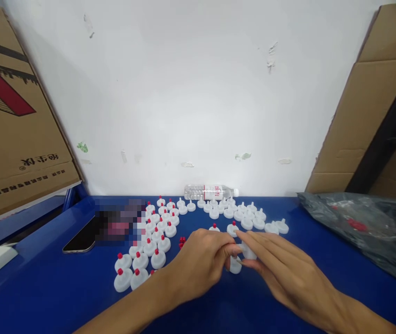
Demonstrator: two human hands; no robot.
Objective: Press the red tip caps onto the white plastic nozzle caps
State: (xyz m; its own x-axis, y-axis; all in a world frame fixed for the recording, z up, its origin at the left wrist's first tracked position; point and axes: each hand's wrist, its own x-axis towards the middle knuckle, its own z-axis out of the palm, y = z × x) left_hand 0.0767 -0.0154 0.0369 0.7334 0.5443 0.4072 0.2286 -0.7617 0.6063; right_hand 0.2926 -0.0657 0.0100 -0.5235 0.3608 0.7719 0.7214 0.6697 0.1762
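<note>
In the head view my right hand [284,271] grips a white plastic nozzle cap [249,252] on its side between thumb and fingers. My left hand [201,260] is closed in a pinch against the left end of that cap; what its fingertips hold is hidden. Below the fingers lies another white cap [235,266], partly covered. Just beyond the hands stands a nozzle cap with a red tip [233,229]. A few small red tips [182,241] lie on the table left of my left hand.
Several red-tipped caps [140,261] stand in rows at left. Several caps without red tips [246,221] stand at back right. A water bottle [210,192] lies along the wall. A phone [79,235] is at left, a dark plastic bag [361,236] at right, cardboard [17,116] far left.
</note>
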